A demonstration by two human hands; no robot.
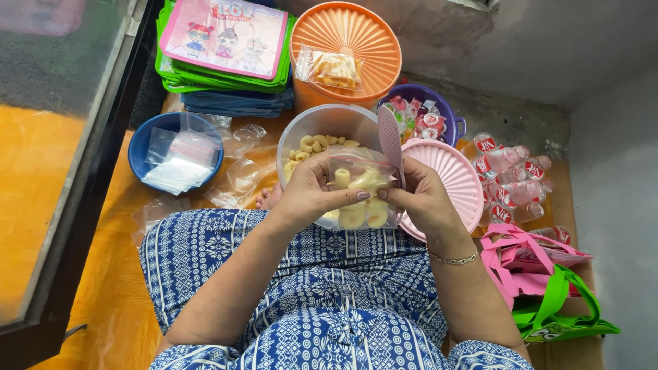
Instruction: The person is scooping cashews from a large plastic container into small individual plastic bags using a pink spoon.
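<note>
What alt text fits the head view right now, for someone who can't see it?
Both hands, left hand and right hand, hold a small clear bag of pale ring-shaped snacks above a clear tub of them. An orange lidded tub, small water bottles and a blue bowl of empty bags surround it.

Orange lid, pink lid, blue bowl, blue-white patterned dress.

A single camera sat on the person's head and looked almost straight down over the lap, close to the two hands, which fell near the middle of the picture. The view faced forward and down across the orange floor, with a grey wall along the top edge and a dark-framed glass panel running down the left side. No second view was there to share any of it.
</note>
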